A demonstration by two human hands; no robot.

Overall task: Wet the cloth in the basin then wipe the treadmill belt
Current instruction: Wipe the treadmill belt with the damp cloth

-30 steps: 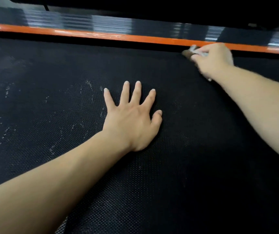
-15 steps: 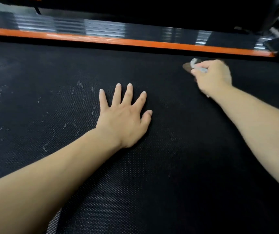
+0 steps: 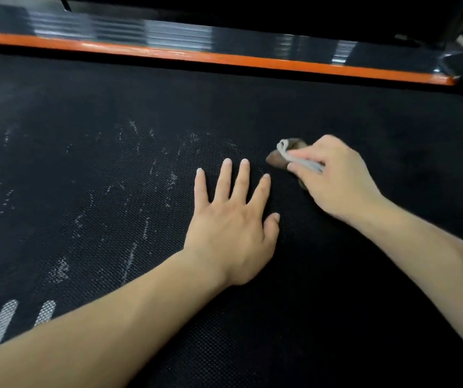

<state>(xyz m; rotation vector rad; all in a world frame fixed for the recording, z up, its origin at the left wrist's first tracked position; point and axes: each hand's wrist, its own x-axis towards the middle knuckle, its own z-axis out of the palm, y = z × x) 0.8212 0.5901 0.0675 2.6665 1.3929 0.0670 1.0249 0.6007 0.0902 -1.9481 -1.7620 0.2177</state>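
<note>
Left hand [image 3: 231, 228] lies spread flat on the treadmill belt [image 3: 322, 317]; right hand [image 3: 333, 177] just beside it pinches a bunched cloth [image 3: 286, 156], well short of the orange edge strip [image 3: 224, 58].

Treadmill belt [image 3: 280, 317]: black, fine dotted weave texture all over. Pale whitish scuff marks [image 3: 152, 169] scattered across its left and middle parts; right part plain dark. Three slanted grey-white stripes [image 3: 14, 317] printed at lower left edge, same dotted grain showing through them.

Side rail [image 3: 224, 58]: bright orange strip along the far edge of the belt. Beyond it a glossy black ribbed panel [image 3: 154, 35] with white-grey light reflections in bands.

Cloth [image 3: 286, 156]: brown body, light grey-white folded edge, bunched in the right hand [image 3: 336, 180].
</note>
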